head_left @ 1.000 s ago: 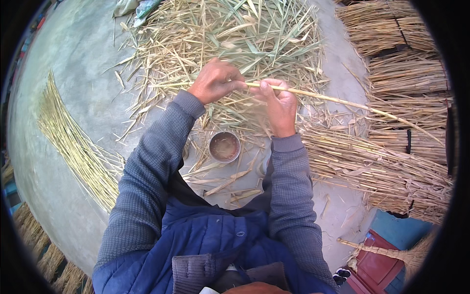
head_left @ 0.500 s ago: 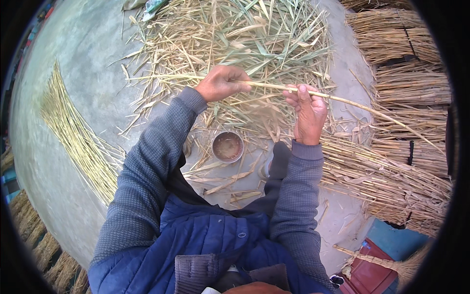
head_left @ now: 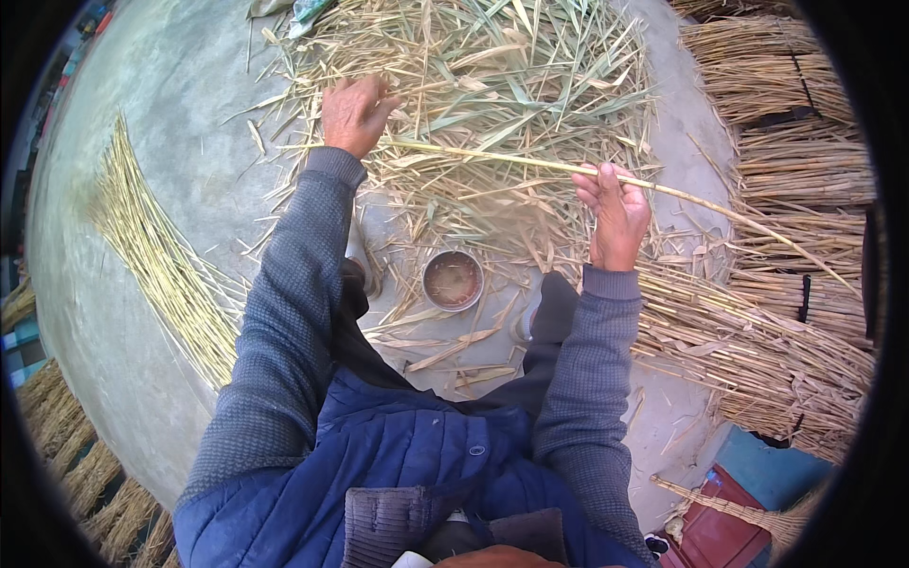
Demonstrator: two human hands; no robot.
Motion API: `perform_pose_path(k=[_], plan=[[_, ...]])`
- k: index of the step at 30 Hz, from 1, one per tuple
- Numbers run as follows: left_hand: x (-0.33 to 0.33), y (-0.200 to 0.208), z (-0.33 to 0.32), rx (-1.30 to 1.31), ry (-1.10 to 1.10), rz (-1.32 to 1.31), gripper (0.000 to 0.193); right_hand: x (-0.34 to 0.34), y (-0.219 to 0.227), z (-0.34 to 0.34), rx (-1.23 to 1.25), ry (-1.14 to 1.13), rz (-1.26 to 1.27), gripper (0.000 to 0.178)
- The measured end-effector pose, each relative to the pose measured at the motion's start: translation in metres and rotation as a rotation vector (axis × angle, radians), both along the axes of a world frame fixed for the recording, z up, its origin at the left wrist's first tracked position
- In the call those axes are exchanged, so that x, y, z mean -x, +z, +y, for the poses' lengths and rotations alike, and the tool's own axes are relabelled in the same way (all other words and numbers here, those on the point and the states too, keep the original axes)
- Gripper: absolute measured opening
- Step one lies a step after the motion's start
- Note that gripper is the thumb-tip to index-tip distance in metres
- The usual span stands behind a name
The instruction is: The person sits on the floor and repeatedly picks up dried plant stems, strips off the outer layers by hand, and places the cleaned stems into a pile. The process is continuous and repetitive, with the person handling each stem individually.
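Note:
A long, thin reed stalk (head_left: 492, 157) runs slantwise across the view, greenish yellow at its left part and browner toward the right. My right hand (head_left: 615, 213) pinches it between thumb and fingers near its middle. Up and to the left, my left hand (head_left: 352, 112) is off the stalk, above the edge of the leaf pile, with thumb and fingertips apart and nothing visible in them. The stalk's thin left end passes by my left wrist. Below the stalk, a round metal bowl (head_left: 454, 281) with brownish contents stands on the floor between my feet.
A heap of dry and green stripped leaves (head_left: 492, 95) covers the floor ahead. Loose reeds (head_left: 739, 331) lie at my right, beside stacked tied bundles (head_left: 767, 71). A fan of peeled stalks (head_left: 166, 256) rests at my left. A dark red object (head_left: 720, 521) sits at lower right.
My left hand has let go of the stalk and moved up and left toward the leaf pile. The right hand still pinches the stalk, slightly farther right in view.

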State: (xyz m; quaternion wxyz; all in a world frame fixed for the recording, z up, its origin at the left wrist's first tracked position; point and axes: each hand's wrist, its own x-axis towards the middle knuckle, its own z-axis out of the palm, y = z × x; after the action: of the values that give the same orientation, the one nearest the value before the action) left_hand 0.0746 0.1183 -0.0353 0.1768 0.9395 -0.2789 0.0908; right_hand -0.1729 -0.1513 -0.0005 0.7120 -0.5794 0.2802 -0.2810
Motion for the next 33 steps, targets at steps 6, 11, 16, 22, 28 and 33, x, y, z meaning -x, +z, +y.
perform_pose_path(k=[6, 11, 16, 22, 28, 33], plan=[[0.027, -0.001, -0.023, 0.368, -0.587, 0.515, 0.039, -0.010, 0.000, 0.006, -0.021, 0.023, -0.021, 0.037], [0.036, -0.005, -0.035, 0.459, -0.498, 0.878, 0.027, -0.011, 0.001, 0.003, -0.058, 0.030, -0.075, 0.035], [0.020, -0.007, -0.021, 0.825, -0.382, 1.107, 0.018, -0.009, 0.001, 0.001, -0.031, 0.062, -0.101, 0.034], [0.019, 0.007, -0.010, 0.000, -0.144, -0.007, 0.047, -0.011, 0.002, 0.006, -0.042, 0.097, -0.063, 0.033], [0.075, 0.016, -0.064, 0.229, -0.732, -0.092, 0.029, -0.033, -0.016, 0.045, 0.006, 0.281, -0.025, 0.035], [0.035, 0.007, -0.021, -0.048, -0.478, 0.058, 0.018, -0.022, -0.006, 0.003, 0.001, 0.154, -0.047, 0.033]])
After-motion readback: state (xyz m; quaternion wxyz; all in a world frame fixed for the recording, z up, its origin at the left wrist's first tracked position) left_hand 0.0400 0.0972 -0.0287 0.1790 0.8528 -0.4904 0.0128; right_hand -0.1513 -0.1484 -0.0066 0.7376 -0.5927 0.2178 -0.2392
